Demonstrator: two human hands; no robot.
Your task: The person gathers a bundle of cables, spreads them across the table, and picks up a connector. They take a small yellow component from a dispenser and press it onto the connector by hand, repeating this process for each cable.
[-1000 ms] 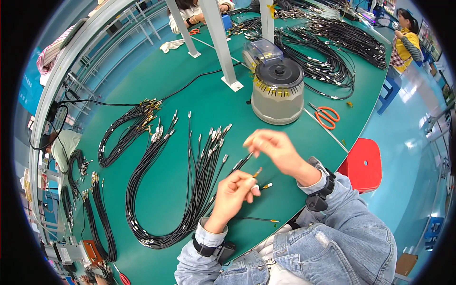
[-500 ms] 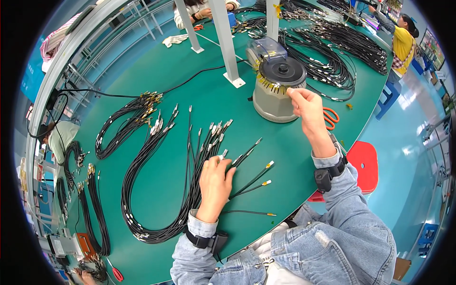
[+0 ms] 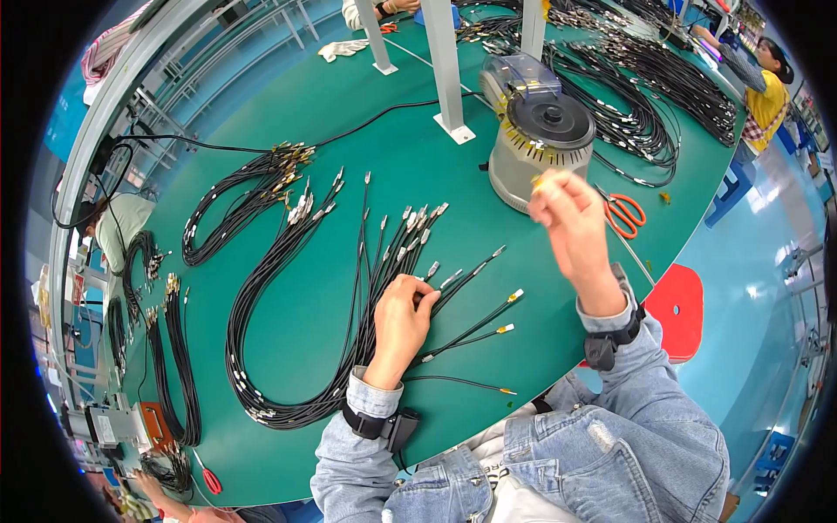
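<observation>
A small orange box [image 3: 153, 422] is lying at the table's near left edge, just beside a grey device bearing a white label [image 3: 103, 426].

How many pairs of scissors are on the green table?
1: orange-handled scissors lie right of the grey round machine, just behind the raised right hand. A red-handled tool at the lower left edge is probably cutters; others may be hidden.
</observation>
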